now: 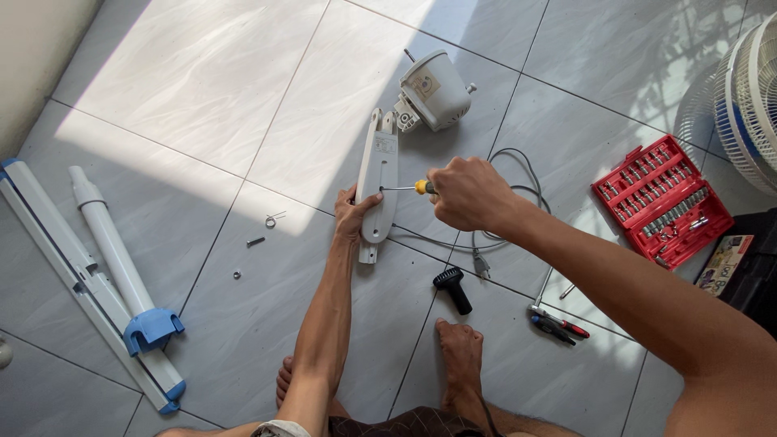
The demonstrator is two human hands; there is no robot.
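A white fan neck housing lies on the tiled floor, joined at its far end to the round white motor casing. My left hand presses on the housing's near end and steadies it. My right hand is closed around a yellow-handled screwdriver, whose tip points left into the side of the housing. A grey power cord loops behind my right hand, its plug lying on the floor.
Loose screws and a spring lie left of the housing. White and blue fan stand tubes lie at far left. A black knob, pliers, a red socket set and a fan grille sit to the right.
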